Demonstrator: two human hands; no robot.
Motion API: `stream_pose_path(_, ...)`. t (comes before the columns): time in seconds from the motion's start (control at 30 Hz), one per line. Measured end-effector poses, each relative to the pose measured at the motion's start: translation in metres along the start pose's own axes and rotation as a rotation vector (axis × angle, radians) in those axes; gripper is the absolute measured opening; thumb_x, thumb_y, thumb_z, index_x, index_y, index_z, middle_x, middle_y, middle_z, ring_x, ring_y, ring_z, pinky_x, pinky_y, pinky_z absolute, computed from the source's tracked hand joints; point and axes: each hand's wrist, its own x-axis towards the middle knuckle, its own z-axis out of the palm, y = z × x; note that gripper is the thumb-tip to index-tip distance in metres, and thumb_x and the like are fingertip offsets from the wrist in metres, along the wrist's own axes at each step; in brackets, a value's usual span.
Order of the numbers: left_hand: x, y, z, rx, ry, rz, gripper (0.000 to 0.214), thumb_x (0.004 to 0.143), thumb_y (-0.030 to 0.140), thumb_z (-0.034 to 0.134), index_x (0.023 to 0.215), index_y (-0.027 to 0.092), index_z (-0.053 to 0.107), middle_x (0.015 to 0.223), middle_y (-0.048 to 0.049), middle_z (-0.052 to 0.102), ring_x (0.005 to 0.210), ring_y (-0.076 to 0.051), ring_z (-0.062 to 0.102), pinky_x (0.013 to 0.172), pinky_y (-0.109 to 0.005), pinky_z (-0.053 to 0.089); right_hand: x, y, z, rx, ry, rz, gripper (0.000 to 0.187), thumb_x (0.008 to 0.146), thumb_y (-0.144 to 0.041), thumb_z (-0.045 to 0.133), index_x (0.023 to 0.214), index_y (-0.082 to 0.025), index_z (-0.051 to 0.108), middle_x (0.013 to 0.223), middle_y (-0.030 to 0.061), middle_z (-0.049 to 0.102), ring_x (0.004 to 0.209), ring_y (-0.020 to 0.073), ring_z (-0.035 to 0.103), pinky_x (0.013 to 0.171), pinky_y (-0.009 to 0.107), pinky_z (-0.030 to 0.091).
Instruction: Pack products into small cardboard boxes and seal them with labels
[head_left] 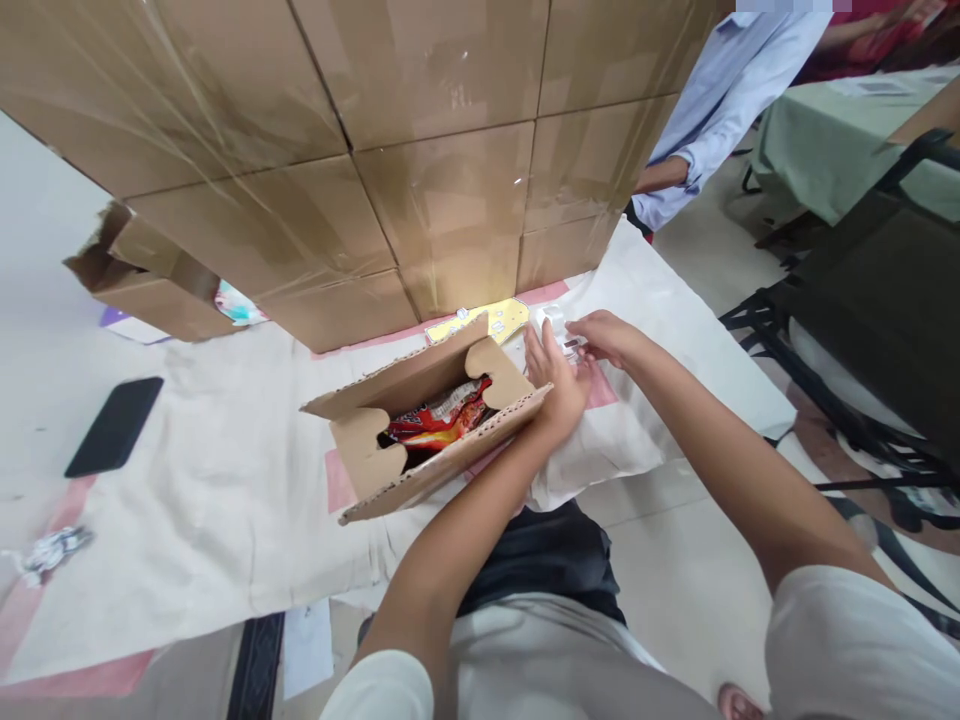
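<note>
An open cardboard box [420,480] stands tilted in my view on the cloth-covered table, its long flaps raised. Inside it lie red, shiny printed packets [442,415]. My left hand [559,390] is at the box's right end, its fingers stretched out and apart. Just beyond it, my right hand [607,338] has its fingers closed on the edge of what looks like a clear tape roll [552,318]. Part of the roll is hidden behind my left fingers. A yellow printed paper piece [480,320] lies behind the box.
A tall stack of taped cartons [450,190] rises close behind the box. To the left are another open carton [161,290], a black phone [114,427] and crumpled wrapping [56,550]. A person in a light blue shirt [720,110] stands beyond; a dark chair [877,300] is at right.
</note>
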Motion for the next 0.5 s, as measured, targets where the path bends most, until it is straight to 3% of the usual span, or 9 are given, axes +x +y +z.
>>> stream_pose_path(0.1, 0.009, -0.011, 0.008, 0.054, -0.027, -0.007, 0.080, 0.094, 0.021, 0.058, 0.162, 0.017, 0.017, 0.174, -0.0194, 0.008, 0.161, -0.032, 0.015, 0.129, -0.051, 0.023, -0.003, 0.004, 0.002, 0.022, 0.016, -0.036, 0.032, 0.093, -0.018, 0.069, 0.065, -0.017, 0.054, 0.049, 0.0013, 0.054, 0.039, 0.0088, 0.043, 0.038, 0.022, 0.033)
stream_pose_path(0.2, 0.012, -0.019, 0.013, 0.096, -0.051, 0.041, 0.074, 0.097, 0.020, 0.053, 0.164, 0.024, 0.020, 0.175, -0.0142, 0.007, 0.159, -0.035, 0.021, 0.127, -0.057, 0.023, -0.006, 0.012, 0.003, 0.084, 0.004, -0.085, 0.036, 0.094, -0.012, 0.066, 0.061, -0.016, 0.053, 0.048, 0.0000, 0.052, 0.040, 0.0076, 0.044, 0.039, 0.020, 0.036)
stream_pose_path(0.3, 0.014, -0.024, 0.014, 0.109, -0.042, 0.065, 0.074, 0.097, 0.018, 0.050, 0.164, 0.030, 0.022, 0.175, -0.0099, 0.009, 0.158, -0.036, 0.024, 0.125, -0.060, 0.026, -0.012, 0.021, 0.003, 0.183, -0.021, -0.117, 0.038, 0.094, -0.009, 0.065, 0.060, -0.017, 0.051, 0.050, 0.0007, 0.054, 0.047, 0.0095, 0.054, 0.048, 0.019, 0.048)
stream_pose_path(0.4, 0.015, -0.026, 0.014, 0.137, -0.033, 0.071, 0.075, 0.096, 0.017, 0.050, 0.165, 0.027, 0.021, 0.174, -0.0117, 0.015, 0.158, -0.033, 0.023, 0.126, -0.055, 0.027, -0.021, 0.031, 0.003, 0.282, -0.029, -0.157, 0.037, 0.092, -0.005, 0.065, 0.060, -0.016, 0.051, 0.060, 0.0039, 0.061, 0.063, 0.0123, 0.066, 0.063, 0.020, 0.056)
stream_pose_path(0.5, 0.015, -0.026, 0.015, 0.171, -0.035, 0.071, 0.075, 0.098, 0.021, 0.051, 0.166, 0.021, 0.019, 0.172, -0.0177, 0.017, 0.157, -0.034, 0.026, 0.126, -0.052, 0.026, -0.028, 0.042, 0.004, 0.355, -0.035, -0.190, 0.030, 0.088, -0.005, 0.067, 0.062, -0.015, 0.057, 0.070, 0.0068, 0.068, 0.075, 0.0135, 0.069, 0.072, 0.020, 0.056)
